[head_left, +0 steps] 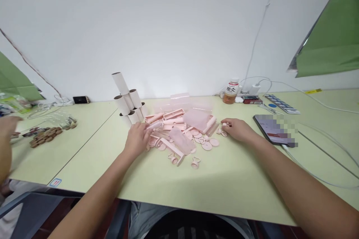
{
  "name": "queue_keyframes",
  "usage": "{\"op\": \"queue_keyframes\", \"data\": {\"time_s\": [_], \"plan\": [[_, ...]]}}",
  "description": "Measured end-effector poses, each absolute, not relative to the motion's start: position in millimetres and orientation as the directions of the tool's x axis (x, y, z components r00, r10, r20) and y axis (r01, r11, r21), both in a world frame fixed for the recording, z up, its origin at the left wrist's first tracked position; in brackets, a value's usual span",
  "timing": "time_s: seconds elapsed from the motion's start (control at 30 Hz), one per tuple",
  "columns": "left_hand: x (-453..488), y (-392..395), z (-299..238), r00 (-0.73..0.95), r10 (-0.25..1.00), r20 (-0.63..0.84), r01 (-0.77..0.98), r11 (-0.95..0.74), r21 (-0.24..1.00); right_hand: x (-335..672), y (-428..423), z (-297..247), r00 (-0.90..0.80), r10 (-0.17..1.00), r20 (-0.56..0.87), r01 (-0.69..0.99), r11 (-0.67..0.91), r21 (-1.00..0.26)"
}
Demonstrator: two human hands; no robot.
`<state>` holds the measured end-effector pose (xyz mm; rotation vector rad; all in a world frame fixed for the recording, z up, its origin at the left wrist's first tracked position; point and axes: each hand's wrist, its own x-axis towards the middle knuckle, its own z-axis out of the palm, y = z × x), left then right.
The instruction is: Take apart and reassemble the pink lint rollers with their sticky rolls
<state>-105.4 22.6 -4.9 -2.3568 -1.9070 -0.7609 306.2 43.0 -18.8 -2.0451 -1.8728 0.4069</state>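
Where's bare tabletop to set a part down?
Widest: between the forearms, from the pink parts to the near edge of the table. Another: left of the white tubes, right of the brown pieces. Crowded: the middle, between left hand and right hand, and around the bottle.

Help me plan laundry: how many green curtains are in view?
2: the right curtain, at the upper right corner, and the left curtain, at the left edge. Both are cut off by the picture.
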Motion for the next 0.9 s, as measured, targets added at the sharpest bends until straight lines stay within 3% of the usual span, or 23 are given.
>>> {"op": "queue_keyframes", "data": {"time_s": [0.13,0.43,0.7,0.9], "plan": [[-105,37,-5,0.09,0.95,0.298,0.952,-0.17,0.254,304,45,-25,0.08,0.996,0.036,0.913,-0.059,-0.404],[-85,68,-29,0.034,0.928,0.372,0.941,-0.155,0.299,310,49,-28,0.117,0.992,0.05,0.88,-0.08,-0.468],[-91,61,-29,0.068,0.854,0.516,0.874,-0.3,0.381,327,55,-29,0.243,0.967,0.08,0.777,-0.145,-0.612],[-110,51,-12,0.057,0.833,0.551,0.856,-0.325,0.402,327,53,-28,0.267,0.956,0.123,0.755,-0.128,-0.643]]}}
